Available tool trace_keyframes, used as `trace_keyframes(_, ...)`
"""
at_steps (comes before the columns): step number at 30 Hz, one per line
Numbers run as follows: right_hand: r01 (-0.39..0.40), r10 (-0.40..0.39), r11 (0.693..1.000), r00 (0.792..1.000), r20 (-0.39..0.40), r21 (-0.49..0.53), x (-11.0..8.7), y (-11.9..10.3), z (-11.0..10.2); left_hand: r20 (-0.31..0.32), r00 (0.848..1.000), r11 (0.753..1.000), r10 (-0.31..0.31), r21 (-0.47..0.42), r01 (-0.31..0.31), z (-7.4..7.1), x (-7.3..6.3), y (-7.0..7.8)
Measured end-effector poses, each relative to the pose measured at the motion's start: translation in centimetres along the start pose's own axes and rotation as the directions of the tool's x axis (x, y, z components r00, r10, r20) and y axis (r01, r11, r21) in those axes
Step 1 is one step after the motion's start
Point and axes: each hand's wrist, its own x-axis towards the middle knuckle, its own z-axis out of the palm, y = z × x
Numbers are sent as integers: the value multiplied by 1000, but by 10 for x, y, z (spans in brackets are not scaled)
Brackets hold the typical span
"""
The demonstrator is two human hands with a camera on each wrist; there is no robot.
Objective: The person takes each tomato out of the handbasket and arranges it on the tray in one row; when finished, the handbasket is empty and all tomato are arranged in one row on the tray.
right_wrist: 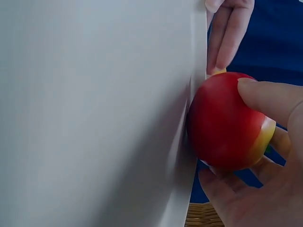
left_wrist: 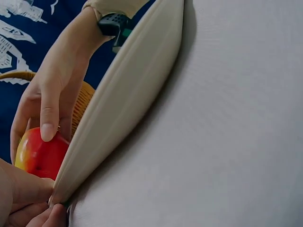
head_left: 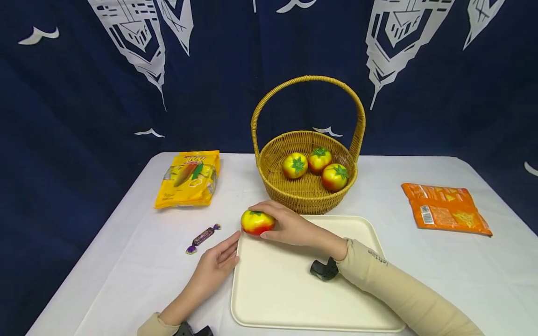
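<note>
The right hand (head_left: 290, 226) gripped a red-and-yellow tomato (head_left: 254, 224) at a corner of the cream tray (head_left: 290, 294), just beyond the left hand (head_left: 215, 266), whose nearly straight fingers touched the tray's edge. The step seemed placement (lifting could not be excluded), likely calling next for gentle release.

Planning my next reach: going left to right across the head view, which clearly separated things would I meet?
Yellow bag → held tomato → three tomatoes in the basket → orange bag.
</note>
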Motion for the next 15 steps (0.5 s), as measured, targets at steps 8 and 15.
trace_keyframes(8,8,-5,999,999,50,-47,-2,-4,-6,8,1000,999,22,-36,-22,0,-2,2)
trace_keyframes(15,-4,11,997,995,102,-73,-4,-9,-14,7,1000,999,14,-50,-14,0,-2,3)
